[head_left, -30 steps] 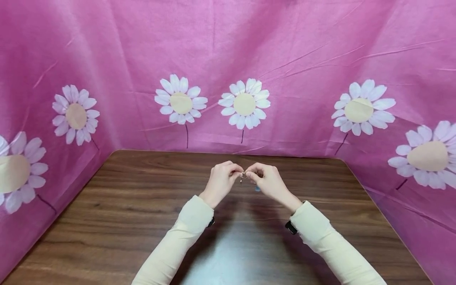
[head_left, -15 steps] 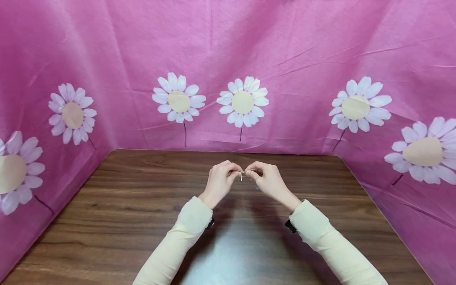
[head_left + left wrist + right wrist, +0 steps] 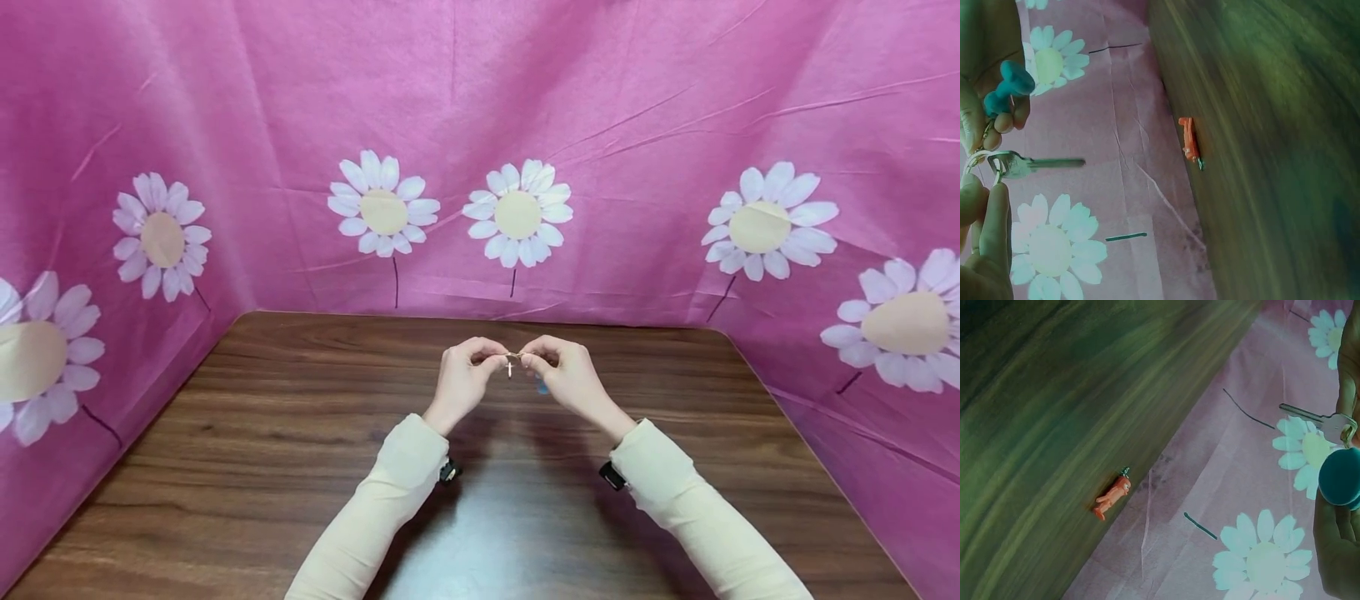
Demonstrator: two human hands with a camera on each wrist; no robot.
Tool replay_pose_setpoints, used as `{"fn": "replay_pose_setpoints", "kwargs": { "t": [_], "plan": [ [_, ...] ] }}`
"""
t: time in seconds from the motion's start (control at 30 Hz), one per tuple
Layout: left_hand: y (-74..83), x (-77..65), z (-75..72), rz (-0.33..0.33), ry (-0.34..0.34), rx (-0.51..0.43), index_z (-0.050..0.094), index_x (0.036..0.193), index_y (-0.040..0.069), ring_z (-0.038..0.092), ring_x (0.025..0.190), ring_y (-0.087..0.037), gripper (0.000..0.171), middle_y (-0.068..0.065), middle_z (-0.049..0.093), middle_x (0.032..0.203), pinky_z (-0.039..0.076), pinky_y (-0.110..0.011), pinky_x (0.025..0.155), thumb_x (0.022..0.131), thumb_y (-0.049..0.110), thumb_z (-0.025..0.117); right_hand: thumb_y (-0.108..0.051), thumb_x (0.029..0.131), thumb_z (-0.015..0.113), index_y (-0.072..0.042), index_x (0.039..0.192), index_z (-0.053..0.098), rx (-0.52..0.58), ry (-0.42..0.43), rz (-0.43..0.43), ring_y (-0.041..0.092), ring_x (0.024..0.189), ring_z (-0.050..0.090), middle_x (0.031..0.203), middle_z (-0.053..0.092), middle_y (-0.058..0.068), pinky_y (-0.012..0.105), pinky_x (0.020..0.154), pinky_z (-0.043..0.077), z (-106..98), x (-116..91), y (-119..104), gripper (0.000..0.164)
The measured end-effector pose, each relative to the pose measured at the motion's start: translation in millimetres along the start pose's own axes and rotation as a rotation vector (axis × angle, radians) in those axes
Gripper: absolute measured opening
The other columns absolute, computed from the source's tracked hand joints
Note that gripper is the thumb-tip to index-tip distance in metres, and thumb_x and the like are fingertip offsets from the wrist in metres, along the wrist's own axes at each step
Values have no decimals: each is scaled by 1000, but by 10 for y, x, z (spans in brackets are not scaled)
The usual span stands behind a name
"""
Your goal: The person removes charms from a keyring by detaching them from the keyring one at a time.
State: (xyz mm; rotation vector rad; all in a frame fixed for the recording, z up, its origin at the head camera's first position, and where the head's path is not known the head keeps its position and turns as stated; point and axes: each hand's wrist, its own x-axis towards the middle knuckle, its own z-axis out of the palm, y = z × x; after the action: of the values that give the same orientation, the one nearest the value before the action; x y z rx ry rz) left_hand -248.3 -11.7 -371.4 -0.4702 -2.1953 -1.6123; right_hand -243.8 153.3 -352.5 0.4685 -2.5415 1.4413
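Both hands meet over the far half of the table, fingertips close together at a small metal key ring. My left hand pinches one side of the ring between thumb and fingers. From the other side, my right hand pinches it near a short gold chain. A silver key hangs from the ring between the hands; the left wrist view shows its head by the left fingertips. A teal knobbed charm, shaped like a dumbbell, hangs by the right fingers and hides part of them in the right wrist view.
An orange carrot-like figure with a green top lies on the wooden table near its far edge, seen only in the wrist views. A pink cloth with white daisies encloses the table's back and sides.
The key between the hands has swung round and shows more plainly now. Fingertips have shifted slightly on the ring, and the teal charm shows again below the right hand.
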Motion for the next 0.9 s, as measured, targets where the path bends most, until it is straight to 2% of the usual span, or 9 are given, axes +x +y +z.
{"fn": "replay_pose_setpoints", "kwargs": {
  "t": [0.13, 0.23, 0.33, 0.43, 0.5, 0.6, 0.7, 0.9],
  "plan": [
    [15, 15, 6, -63, 26, -85, 69, 84, 1, 63, 67, -17, 8, -14, 70, 78, 47, -18, 59, 77, 4, 70, -9, 85, 63, -4, 85, 65, 63, 2, 11, 24, 60, 60, 71, 65, 17, 26, 47, 49, 5, 15, 16, 5],
    [13, 22, 23, -116, 26, -185, 68, 86, -3, 63, 68, -17, 9, -19, 68, 81, 52, -27, 64, 78, 2, 69, -8, 85, 62, -1, 88, 64, 123, 2, 42, 16, 60, 60, 73, 66, 17, 27, 48, 50, 12, 24, 29, 8],
    [-3, 25, 53, -184, 24, -305, 66, 88, -9, 63, 70, -11, 12, -23, 67, 85, 55, -38, 73, 79, -1, 66, -8, 86, 61, 1, 90, 64, 170, 3, 67, 8, 59, 59, 73, 65, 16, 26, 48, 50, 22, 26, 44, 10],
    [-15, 28, 72, -214, 27, -378, 64, 90, -12, 62, 71, -5, 14, -24, 66, 88, 54, -41, 76, 80, -3, 65, -7, 87, 60, 2, 94, 64, 219, -1, 87, 6, 60, 59, 75, 65, 16, 26, 49, 51, 31, 27, 69, 12],
    [-26, 32, 71, -201, 18, -352, 64, 90, -11, 61, 70, -3, 13, -23, 66, 87, 55, -35, 74, 80, -3, 65, -6, 87, 60, 3, 99, 63, 247, -11, 88, 8, 61, 60, 81, 66, 21, 26, 49, 52, 31, 24, 92, 16],
    [-48, 32, 51, -176, -2, -289, 65, 89, -9, 59, 69, -3, 12, -22, 67, 85, 54, -25, 69, 80, -1, 66, -3, 87, 59, 2, 111, 61, 270, -53, 78, 10, 65, 64, 99, 66, 24, 25, 52, 52, 20, 8, 115, 25],
    [-41, 19, 14, -166, -16, -230, 67, 88, -6, 58, 68, -6, 10, -22, 67, 84, 51, -21, 64, 79, -1, 67, -2, 86, 59, 2, 118, 57, 238, -108, 44, 13, 70, 65, 106, 64, 24, 24, 55, 52, 0, -7, 125, 32],
    [190, -18, -81, -141, -35, -193, 65, 88, -10, 57, 68, -10, 11, -25, 66, 84, 48, -19, 63, 79, -4, 65, -3, 84, 63, 1, 114, 60, 136, -186, 23, 10, 64, 60, 87, 66, 21, 25, 54, 50, -38, 3, 155, 31]
  ]
}}
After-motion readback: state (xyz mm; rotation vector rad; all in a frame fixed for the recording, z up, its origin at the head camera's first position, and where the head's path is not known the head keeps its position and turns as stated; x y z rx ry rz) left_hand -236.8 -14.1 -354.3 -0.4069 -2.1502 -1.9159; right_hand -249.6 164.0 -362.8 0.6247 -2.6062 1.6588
